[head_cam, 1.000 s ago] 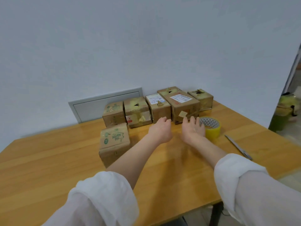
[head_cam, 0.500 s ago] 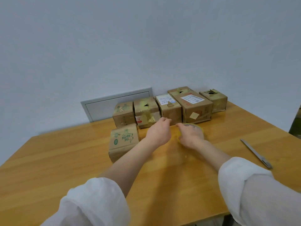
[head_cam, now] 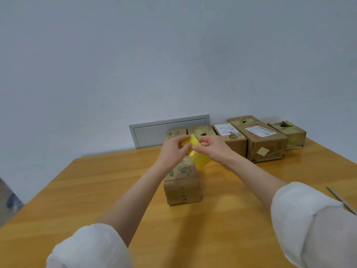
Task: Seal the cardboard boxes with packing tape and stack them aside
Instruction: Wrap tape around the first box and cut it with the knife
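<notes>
I have only one view, from the wide-angle camera on my head. It faces forward and down across the wooden table (head_cam: pixel 77 190), close over my arms (head_cam: pixel 139 194). My left hand (head_cam: pixel 172 152) and right hand (head_cam: pixel 213 149) are near the middle; the grey wall (head_cam: pixel 154 55) fills the upper half.

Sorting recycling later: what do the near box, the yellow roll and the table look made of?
The near box: matte brown cardboard, creased edges, printed green. The tape roll: glossy translucent yellow film, probably plastic. The table: wood or wood-look laminate, grain lines under a satin sheen.
</notes>
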The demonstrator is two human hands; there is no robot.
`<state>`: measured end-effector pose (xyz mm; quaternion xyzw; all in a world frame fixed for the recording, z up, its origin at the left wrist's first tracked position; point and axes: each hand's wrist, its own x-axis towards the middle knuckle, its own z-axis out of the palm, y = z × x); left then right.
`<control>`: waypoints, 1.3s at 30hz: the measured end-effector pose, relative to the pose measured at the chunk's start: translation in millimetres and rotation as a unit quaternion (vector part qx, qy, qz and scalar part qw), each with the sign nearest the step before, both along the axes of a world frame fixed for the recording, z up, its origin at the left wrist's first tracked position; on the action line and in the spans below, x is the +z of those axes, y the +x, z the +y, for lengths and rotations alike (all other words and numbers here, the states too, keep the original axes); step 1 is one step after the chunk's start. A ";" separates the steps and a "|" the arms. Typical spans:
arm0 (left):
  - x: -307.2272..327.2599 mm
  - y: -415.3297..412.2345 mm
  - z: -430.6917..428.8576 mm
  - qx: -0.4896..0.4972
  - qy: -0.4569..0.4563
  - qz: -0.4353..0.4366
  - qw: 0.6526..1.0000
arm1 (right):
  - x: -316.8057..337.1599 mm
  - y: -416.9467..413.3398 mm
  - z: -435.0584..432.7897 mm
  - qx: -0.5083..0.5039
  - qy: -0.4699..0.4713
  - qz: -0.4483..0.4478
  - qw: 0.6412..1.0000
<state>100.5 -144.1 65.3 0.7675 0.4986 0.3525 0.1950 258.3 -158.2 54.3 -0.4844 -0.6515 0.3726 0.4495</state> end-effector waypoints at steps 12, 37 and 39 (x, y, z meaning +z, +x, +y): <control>-14.8 -19.2 -16.9 -0.005 0.157 0.009 0.988 | -1.6 -25.7 7.0 -0.058 -0.095 0.173 0.979; 32.9 -9.3 -5.2 0.032 -0.044 -0.174 0.983 | 19.2 -7.3 -9.4 0.109 0.026 -0.044 0.993; 32.2 -9.0 -3.8 0.056 -0.045 -0.184 0.980 | 20.4 -6.3 -7.4 0.093 0.032 -0.040 0.994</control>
